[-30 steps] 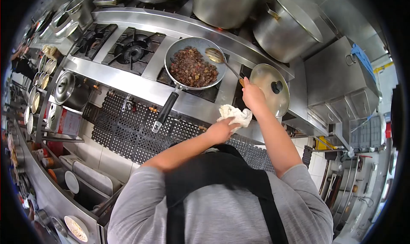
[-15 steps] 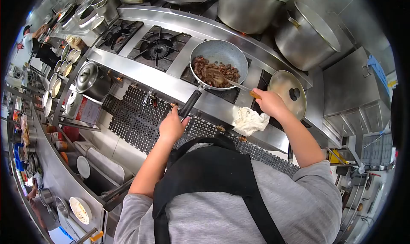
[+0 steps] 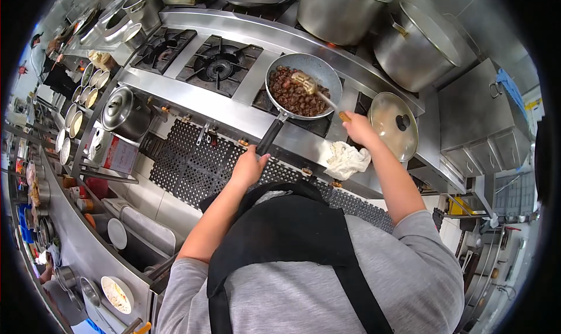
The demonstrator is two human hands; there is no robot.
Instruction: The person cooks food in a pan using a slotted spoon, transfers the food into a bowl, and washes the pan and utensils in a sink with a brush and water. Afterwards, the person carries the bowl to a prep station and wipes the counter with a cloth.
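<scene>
We are holding both arms (image 3: 221, 214) out toward a stove (image 3: 181, 90) where a pan (image 3: 328, 78) of brown food (image 3: 292, 99) is sitting. Our left hand (image 3: 249, 167) is curling around the pan's black handle (image 3: 269, 137); our right hand (image 3: 357, 128) is gripping a spoon (image 3: 312, 89), its head reaching into the pan.

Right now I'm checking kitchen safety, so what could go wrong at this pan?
The food lies toward the near side of the pan, so a brisk stir with the spoon might spill some. The pan handle juts past the stove; if the left hand let go, a bump could tip it. The cloth by the right hand might slip off the front edge.
</scene>
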